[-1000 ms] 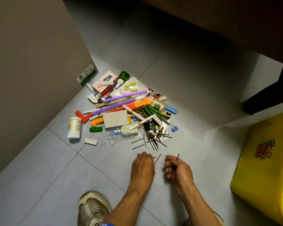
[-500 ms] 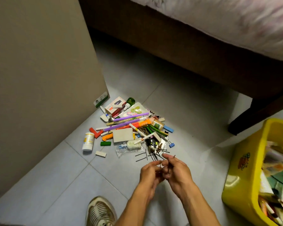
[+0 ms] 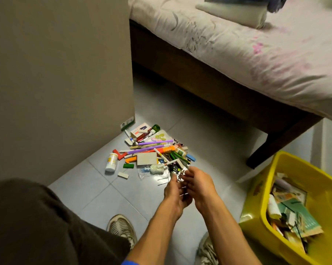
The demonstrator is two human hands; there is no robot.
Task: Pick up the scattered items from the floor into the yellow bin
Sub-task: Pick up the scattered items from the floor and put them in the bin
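A pile of scattered items lies on the tiled floor: pens, purple sticks, a white card, small boxes, a white pill bottle and black hairpins. My left hand and right hand are raised together above the floor in front of the pile, fingers curled, pinching thin black hairpins between them. The yellow bin stands at the right, holding papers and packets.
A tall beige cabinet side stands at the left. A bed with a wooden frame and its leg lie behind the pile. My shoes are on the floor below my arms, my knee at lower left.
Both hands lifted off the floor and came together with the hairpins. The camera tilted up, bringing the bed and more of the yellow bin into view.
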